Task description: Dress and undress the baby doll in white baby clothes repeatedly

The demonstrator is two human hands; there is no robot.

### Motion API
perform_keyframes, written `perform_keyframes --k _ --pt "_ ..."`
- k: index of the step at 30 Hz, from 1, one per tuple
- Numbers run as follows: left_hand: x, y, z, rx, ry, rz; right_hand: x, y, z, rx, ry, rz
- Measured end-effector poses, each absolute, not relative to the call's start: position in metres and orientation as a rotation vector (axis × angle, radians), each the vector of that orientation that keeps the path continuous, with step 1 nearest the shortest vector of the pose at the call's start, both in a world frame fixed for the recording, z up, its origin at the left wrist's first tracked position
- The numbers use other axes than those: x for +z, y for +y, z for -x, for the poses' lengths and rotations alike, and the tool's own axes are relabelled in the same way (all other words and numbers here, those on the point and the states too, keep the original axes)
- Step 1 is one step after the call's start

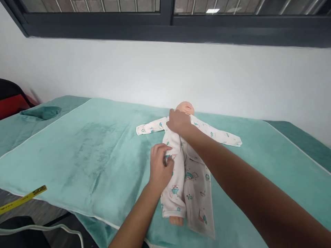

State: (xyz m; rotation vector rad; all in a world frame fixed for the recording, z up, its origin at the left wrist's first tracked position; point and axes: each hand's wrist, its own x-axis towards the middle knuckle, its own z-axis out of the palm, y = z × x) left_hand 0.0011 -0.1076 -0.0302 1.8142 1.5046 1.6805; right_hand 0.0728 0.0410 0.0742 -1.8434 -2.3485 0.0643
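Observation:
A baby doll (185,107) lies on its back, its head toward the wall. It wears a white long-sleeved baby romper (174,188) with small printed figures. Both sleeves are spread outward, and one bare foot (176,220) shows below the left leg cuff. The romper's right leg lies flat beside it. My right hand (179,121) reaches across to the collar, its fingers curled on the cloth near the doll's neck; the fingertips are partly hidden. Beside the doll's waist, my left hand (160,164) has thumb and fingers apart, at the romper's edge.
A light green plush cover (85,155) spreads under the doll. Behind it stand a white wall (116,72) and a dark window frame (165,29). A red and black bag (12,100) is at far left. A yellow strip (23,199) and a pale cable (43,227) are at lower left.

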Motion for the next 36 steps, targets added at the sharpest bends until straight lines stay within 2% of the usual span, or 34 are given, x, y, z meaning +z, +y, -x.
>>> perform_keyframes --k 5,14,23,30,33,36 --pt "-0.030 -0.105 0.000 1.614 1.536 -1.766 0.078 0.058 -0.098 0.129 -2.284 1.743" --pt "-0.032 -0.098 -0.005 1.507 1.547 -1.819 0.042 0.062 -0.139 0.338 -1.683 1.446" --pt "-0.027 -0.099 -0.003 1.641 1.475 -2.278 0.031 0.053 -0.136 0.367 -1.439 1.366" --pt "-0.006 -0.107 -0.001 1.255 1.287 -2.635 0.028 0.058 -0.161 0.715 -1.322 1.184" --pt "0.008 -0.102 0.000 1.205 1.108 -2.453 0.028 0.060 -0.167 0.760 -1.320 1.136" --pt "0.021 -0.083 0.000 1.405 1.043 -1.985 0.031 0.060 -0.173 0.730 -1.205 1.112"
